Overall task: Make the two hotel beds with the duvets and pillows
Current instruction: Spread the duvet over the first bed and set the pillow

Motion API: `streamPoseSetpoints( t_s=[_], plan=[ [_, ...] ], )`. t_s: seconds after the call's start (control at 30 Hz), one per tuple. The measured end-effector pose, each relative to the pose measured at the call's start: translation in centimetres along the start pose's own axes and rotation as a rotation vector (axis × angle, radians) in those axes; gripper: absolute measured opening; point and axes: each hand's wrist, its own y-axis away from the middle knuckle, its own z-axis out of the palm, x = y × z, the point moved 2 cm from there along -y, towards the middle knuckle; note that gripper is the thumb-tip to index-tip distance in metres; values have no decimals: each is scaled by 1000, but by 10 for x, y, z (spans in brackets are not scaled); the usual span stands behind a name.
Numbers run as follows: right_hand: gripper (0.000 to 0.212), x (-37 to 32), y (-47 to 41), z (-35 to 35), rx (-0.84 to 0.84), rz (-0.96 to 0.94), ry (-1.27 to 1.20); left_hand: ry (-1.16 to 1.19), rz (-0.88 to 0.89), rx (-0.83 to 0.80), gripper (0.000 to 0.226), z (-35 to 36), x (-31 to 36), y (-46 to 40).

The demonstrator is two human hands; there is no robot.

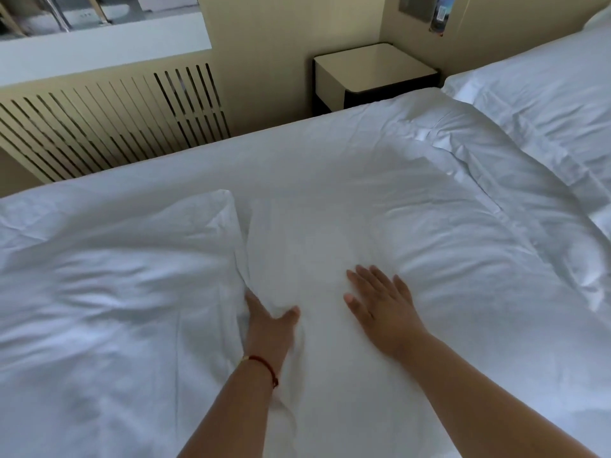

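Note:
A bed with a white sheet (314, 180) fills the view. On its left lies a folded-back white duvet (109, 292) with a puffy edge. My left hand (267, 322) grips that duvet edge, fingers tucked under the fabric and thumb on top. My right hand (380, 302) lies flat on the sheet, fingers straight and spread. To the right another fold of white duvet (489, 233) lies across the bed. A white pillow (542, 97) sits at the far right, by the head of the bed.
A small bedside table (373, 74) stands against the beige wall beyond the bed. A slatted radiator cover (115, 123) runs along the wall at left under a window sill. A wall switch panel (416, 6) is at top right.

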Motion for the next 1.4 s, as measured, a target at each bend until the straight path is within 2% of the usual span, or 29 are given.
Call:
streamPoseSetpoints(
  t_s=[0.07,0.17,0.23,0.33,0.4,0.47,0.53,0.6,0.63,0.73,0.8,0.87,1.0,1.1,1.2,1.27,1.4],
  plan=[
    [118,-3,4,-3,49,3,-5,-303,32,93,90,4,21,2],
    [103,-4,13,-5,56,-72,51,-750,267,160,71,20,48,6],
    [108,8,21,4,-48,-74,104,-975,338,45,65,38,33,6],
    [122,38,21,8,-139,-34,137,-1147,149,-282,66,50,-15,-3],
    [127,61,14,-3,-81,-8,173,-1090,14,-333,66,53,-21,-7],
    [112,94,3,-22,94,67,147,-990,-36,-243,68,61,-7,-2],
    [89,134,-11,-46,223,209,133,-1009,104,-107,71,76,9,13],
    [71,173,-25,-65,223,365,130,-1075,268,-43,74,93,8,29],
    [68,190,-32,-73,199,447,110,-1099,288,-55,76,101,-1,32],
    [88,234,-46,-84,102,688,-19,-1162,232,-80,76,112,-32,23],
    [108,252,-47,-85,78,822,-236,-1185,212,-74,77,115,-42,16],
    [109,258,-43,-83,72,898,-429,-1200,200,-84,78,117,-44,12],
    [79,243,-44,-89,59,786,-521,-1202,154,-143,71,114,-35,10],
    [60,206,-47,-113,152,679,-502,-1127,104,-205,66,105,-21,10],
    [44,160,-43,-138,259,619,-630,-992,64,-277,58,97,-5,15],
    [35,124,-38,-153,311,589,-699,-795,43,-314,55,88,5,24],
    [34,34,-22,-180,379,454,-679,-189,-91,-334,64,50,28,45]
  ],
)
